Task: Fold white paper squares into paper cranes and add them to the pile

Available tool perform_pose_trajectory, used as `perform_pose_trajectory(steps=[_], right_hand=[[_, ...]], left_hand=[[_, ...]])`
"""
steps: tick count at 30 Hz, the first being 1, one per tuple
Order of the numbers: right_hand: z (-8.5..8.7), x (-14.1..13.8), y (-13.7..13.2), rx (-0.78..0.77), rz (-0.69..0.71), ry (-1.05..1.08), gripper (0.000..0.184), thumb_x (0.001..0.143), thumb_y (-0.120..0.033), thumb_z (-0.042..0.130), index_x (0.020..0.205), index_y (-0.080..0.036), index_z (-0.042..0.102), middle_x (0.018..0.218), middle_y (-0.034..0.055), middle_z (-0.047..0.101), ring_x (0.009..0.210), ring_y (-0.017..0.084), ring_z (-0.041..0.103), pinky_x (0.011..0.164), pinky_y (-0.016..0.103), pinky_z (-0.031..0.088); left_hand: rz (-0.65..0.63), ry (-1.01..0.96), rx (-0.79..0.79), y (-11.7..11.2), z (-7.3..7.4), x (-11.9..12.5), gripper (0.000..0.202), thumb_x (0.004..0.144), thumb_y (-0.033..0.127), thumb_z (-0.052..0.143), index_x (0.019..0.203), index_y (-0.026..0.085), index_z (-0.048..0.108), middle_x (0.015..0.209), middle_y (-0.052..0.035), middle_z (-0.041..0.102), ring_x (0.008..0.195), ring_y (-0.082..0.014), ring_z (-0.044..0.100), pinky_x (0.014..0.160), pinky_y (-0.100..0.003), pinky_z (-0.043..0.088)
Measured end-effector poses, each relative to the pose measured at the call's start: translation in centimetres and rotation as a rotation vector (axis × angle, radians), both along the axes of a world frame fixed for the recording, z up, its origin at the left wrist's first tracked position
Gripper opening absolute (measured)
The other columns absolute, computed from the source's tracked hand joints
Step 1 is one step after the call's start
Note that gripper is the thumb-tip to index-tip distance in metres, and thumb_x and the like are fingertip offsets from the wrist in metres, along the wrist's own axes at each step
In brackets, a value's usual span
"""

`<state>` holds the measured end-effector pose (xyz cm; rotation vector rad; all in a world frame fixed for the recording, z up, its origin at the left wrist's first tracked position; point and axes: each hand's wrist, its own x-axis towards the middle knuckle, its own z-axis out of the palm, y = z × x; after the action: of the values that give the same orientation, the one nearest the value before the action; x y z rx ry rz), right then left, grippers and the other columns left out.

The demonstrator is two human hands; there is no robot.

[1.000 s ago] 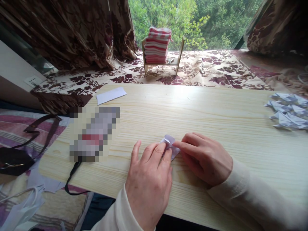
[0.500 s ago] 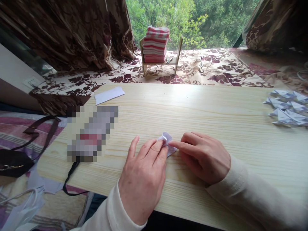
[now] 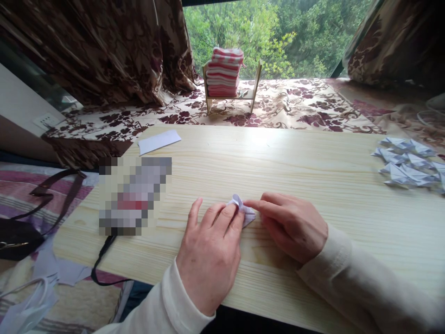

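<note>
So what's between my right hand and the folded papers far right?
Bare wood-grain tabletop lies between your right hand and the folded papers, in the head view.

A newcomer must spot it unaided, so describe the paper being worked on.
Find the pale wooden table, then the near middle, where the person's left grip and right grip converge. The small white paper lies partly under the left grip. Unlike the plain oblong sheet at back left and the pointed pieces at far right, it curls up at its far end.
</note>
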<state>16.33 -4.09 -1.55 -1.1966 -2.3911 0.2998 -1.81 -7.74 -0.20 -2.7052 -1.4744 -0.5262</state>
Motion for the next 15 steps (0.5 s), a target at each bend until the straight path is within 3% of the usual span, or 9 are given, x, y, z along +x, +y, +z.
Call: perform_pose_trajectory(steps=[15], right_hand=[[0.31,-0.18,-0.01,0.003,-0.015,-0.043,0.040,0.080,-0.011,0.039,0.109,-0.024,0.063,0.071,0.0021,0.057,0.063,0.014,0.051,0.057,0.024,0.035]], left_hand=[[0.015,0.024,0.015,0.12,-0.14,0.31,0.036,0.086,0.016,0.040,0.118,0.016,0.056,0.120,-0.0071,0.059,0.107,-0.0238,0.051,0.103,-0.053,0.025]])
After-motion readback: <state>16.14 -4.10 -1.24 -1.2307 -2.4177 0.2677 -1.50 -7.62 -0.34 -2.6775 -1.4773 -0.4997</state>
